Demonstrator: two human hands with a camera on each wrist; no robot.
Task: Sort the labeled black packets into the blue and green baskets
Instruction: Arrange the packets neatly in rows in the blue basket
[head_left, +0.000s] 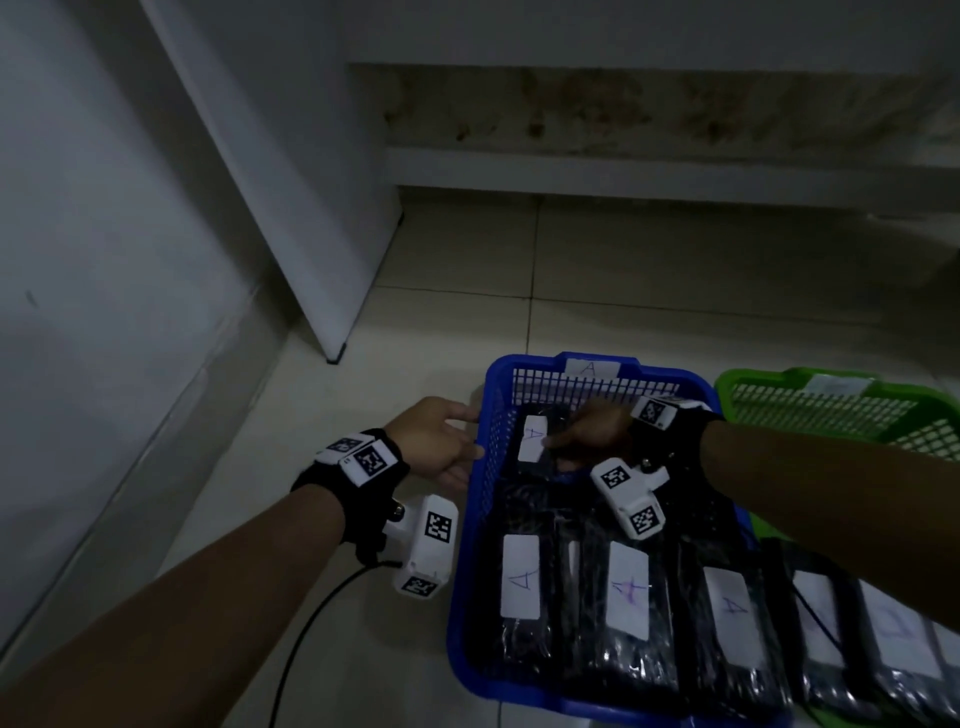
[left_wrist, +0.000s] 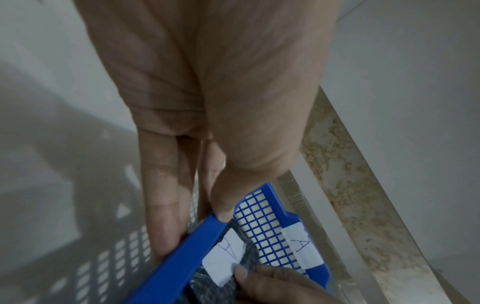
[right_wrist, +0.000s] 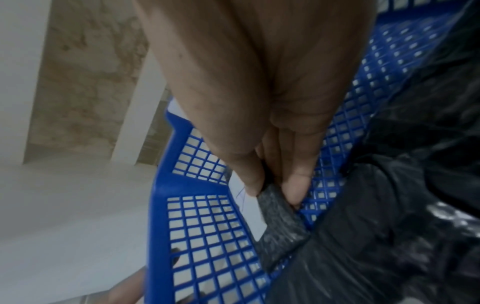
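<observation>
A blue basket (head_left: 524, 362) tagged "A" stands on the floor, with the green basket (head_left: 831, 410) to its right. Black packets labeled "A" (head_left: 628, 597) lie in a row across its near half. My right hand (head_left: 592, 431) is inside the far left corner and pinches another black "A" packet (head_left: 532, 439) by its edge, thumb on the label; the right wrist view shows this pinch (right_wrist: 275, 193) on the packet (right_wrist: 280, 222). My left hand (head_left: 441, 441) holds the basket's left rim (left_wrist: 182, 257), thumb on top and fingers (left_wrist: 166, 226) outside the wall.
More black packets (head_left: 893, 639) with blurred labels lie to the right of the blue basket's near corner. A white panel (head_left: 291, 208) leans against the wall at left. A stained step (head_left: 649, 119) crosses the back. A cable (head_left: 311, 623) hangs from my left wrist.
</observation>
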